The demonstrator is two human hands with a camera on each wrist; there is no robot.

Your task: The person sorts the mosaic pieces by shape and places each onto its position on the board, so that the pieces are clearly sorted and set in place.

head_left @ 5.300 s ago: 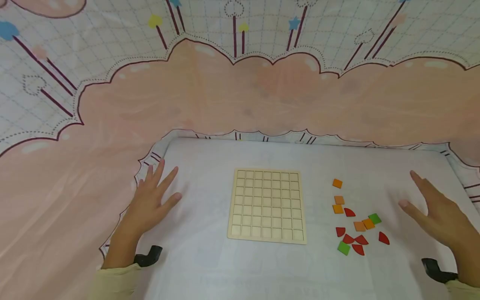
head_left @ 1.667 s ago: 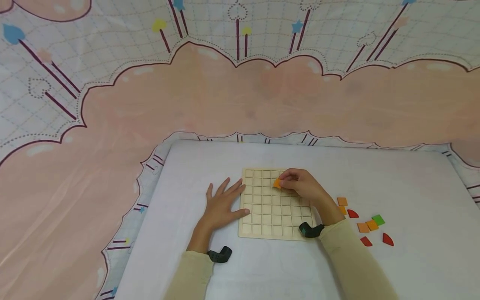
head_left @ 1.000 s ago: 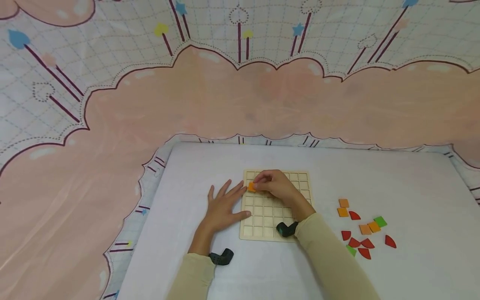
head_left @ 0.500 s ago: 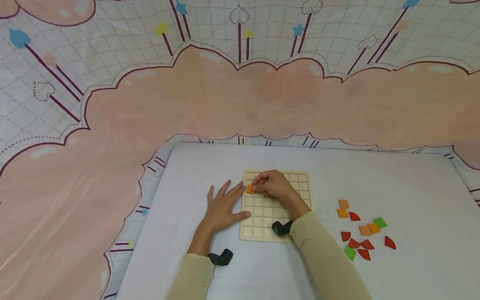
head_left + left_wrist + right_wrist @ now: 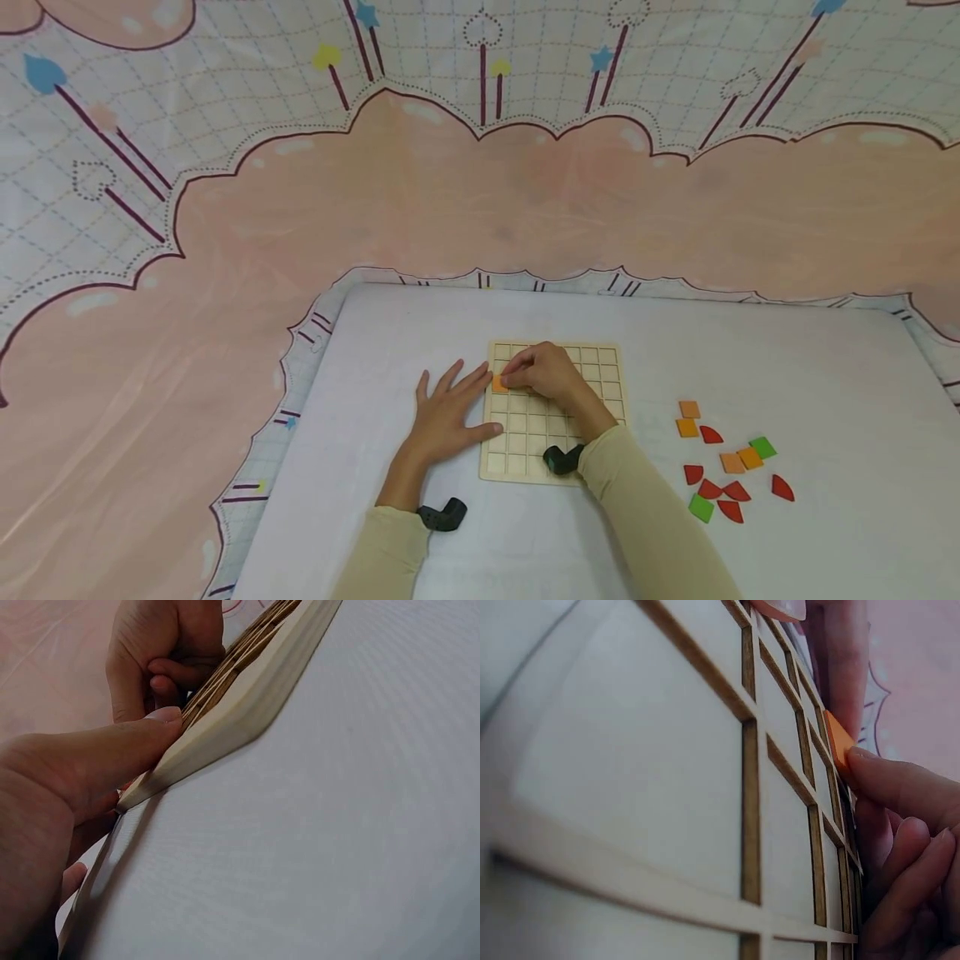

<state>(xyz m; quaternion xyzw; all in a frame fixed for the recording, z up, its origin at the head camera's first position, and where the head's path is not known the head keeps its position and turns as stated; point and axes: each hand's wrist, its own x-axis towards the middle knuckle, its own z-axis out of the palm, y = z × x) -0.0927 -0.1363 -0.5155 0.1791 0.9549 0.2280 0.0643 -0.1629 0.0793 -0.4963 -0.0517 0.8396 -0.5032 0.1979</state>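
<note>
A pale wooden grid board (image 5: 528, 454) lies flat on the white cloth. Along its left side my left hand (image 5: 442, 423) spreads its fingers fairly straight, the fingertips and thumb touching the board's edge; the left wrist view shows the thumb resting on the board's rim (image 5: 217, 742). My right hand (image 5: 551, 372) reaches over the board and pinches an orange square tile (image 5: 498, 384) at a cell of the leftmost column. In the right wrist view the thumb presses on the orange tile (image 5: 838, 736), which stands tilted up from the grid. The right hand covers several cells.
Right of the board lie loose pieces: several orange square tiles (image 5: 731, 463), two green square tiles (image 5: 702, 507) and several red quarter-circle pieces (image 5: 782, 488). A peach patterned cloth (image 5: 480, 208) rises behind the white surface. Dark wrist cameras (image 5: 442, 515) sit on both wrists.
Both hands came in from the sides to the board. The right hand took an orange tile from the scattered pieces, carried it left across the grid, and lately shifted slightly left and nearer.
</note>
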